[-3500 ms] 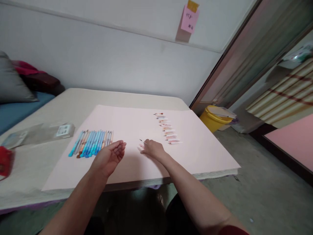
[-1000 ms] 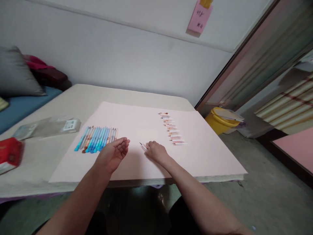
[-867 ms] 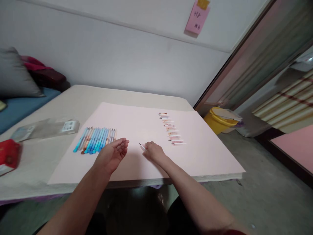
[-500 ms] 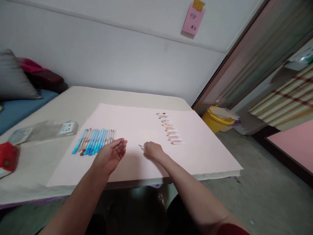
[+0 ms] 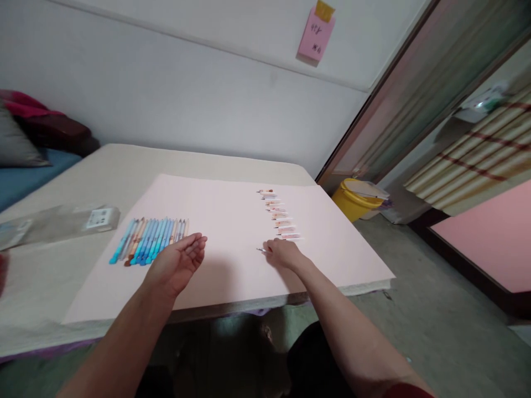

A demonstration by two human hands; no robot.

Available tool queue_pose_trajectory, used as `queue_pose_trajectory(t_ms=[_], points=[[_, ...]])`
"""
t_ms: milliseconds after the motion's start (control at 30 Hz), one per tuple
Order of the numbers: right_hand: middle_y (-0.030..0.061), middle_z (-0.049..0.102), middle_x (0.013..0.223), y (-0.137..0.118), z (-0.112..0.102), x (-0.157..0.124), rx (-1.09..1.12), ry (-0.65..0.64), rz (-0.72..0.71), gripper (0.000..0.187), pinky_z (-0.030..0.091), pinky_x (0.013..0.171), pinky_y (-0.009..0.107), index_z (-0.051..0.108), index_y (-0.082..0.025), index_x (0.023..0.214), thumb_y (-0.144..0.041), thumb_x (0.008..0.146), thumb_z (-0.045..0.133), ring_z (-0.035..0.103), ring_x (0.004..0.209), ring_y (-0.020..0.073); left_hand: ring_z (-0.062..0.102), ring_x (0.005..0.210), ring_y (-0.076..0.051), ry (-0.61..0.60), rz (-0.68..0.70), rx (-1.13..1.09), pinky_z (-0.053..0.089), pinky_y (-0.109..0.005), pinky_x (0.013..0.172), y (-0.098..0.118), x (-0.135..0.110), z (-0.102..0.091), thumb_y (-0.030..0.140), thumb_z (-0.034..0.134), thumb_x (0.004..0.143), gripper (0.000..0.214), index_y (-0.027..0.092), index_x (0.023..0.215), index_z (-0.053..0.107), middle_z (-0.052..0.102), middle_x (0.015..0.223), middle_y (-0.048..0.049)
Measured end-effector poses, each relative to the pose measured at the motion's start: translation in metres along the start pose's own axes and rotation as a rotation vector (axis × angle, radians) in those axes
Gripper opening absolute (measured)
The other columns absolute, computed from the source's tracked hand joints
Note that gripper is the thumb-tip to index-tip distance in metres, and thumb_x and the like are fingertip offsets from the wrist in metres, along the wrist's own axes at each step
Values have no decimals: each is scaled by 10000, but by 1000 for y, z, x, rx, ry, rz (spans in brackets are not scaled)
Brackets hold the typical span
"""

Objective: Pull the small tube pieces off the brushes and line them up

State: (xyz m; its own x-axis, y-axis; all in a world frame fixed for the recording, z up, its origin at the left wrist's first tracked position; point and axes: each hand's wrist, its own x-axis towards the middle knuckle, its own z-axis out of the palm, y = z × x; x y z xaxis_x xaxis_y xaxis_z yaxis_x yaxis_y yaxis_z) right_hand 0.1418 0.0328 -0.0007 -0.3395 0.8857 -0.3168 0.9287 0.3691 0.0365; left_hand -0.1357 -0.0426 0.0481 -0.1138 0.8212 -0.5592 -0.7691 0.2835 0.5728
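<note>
My right hand point(image 5: 284, 254) is closed around a slim pen, whose thin pointed tip point(image 5: 260, 250) sticks out to the left; the rest is hidden in the fist. Just beyond that hand, a receding column of pale pens with dark tips point(image 5: 283, 223) lies on the pink sheet point(image 5: 224, 215), tips to the left. My left hand point(image 5: 178, 265) hovers palm up with loosely curved fingers, and I see nothing clearly held. Beside it, to the left, blue, tan and grey pens point(image 5: 149, 237) lie close together side by side, some with coloured shapes on their near ends.
A clear plastic package point(image 5: 62, 225) with a white label lies on the cream tabletop point(image 5: 37, 287), left of the sheet. A yellow bin point(image 5: 352, 200) stands on the floor beyond the right side. Behind the table rises a white wall point(image 5: 186, 94) with a pink note point(image 5: 316, 34).
My right hand has moved right with the pen, closer to the column of pale pens. My left hand stays near the blue pens. The whole view has shifted slightly.
</note>
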Motion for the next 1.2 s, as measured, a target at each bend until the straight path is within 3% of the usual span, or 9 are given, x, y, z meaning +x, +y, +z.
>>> queue_pose_trajectory(t_ms=[467,1033,1200], points=[[116,594,1059,69,13,-18,-74,24,198,285,409,701,302,604,-200,1068,-371,897,453,621,890,240,640,648,-115,-17,15,3,549,-201,545,5,2,-4,44,518,813,110,72,850,617,658,824,-113],[102,574,1070,71,17,-19,3,94,205,285,381,664,244,572,-187,1107,-339,888,472,611,890,196,643,638,-114,-20,18,-5,547,-190,541,7,-3,-1,36,498,822,120,74,840,610,656,807,-108],[95,593,1082,82,10,-25,30,97,232,299,376,673,245,559,-205,1141,-198,853,478,602,916,194,644,635,-121,-5,20,-8,552,-197,532,7,-3,0,36,507,814,127,92,843,617,659,797,-106]])
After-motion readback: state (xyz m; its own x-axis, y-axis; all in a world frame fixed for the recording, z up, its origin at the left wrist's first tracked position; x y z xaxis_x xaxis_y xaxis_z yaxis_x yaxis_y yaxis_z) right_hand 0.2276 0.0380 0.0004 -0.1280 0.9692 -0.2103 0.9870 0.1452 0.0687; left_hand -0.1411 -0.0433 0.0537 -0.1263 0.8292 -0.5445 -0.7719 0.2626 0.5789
